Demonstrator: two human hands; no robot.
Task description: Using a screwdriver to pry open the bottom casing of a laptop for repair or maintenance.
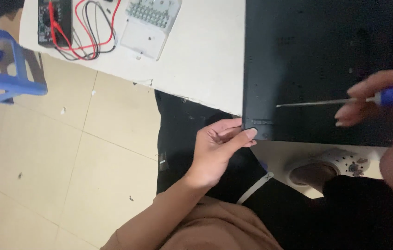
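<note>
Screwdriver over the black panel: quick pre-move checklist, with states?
1. Left hand steadying the black panel at its near corner: ok.
2. Right hand gripping the blue-handled screwdriver: ok.
3. Screwdriver tip seated in a screw: cannot tell, no screw head is discernible.
4. Panel fully supported: not ok, its near edge overhangs the white table.
5. Multimeter and its leads away from the panel: ok.
</note>
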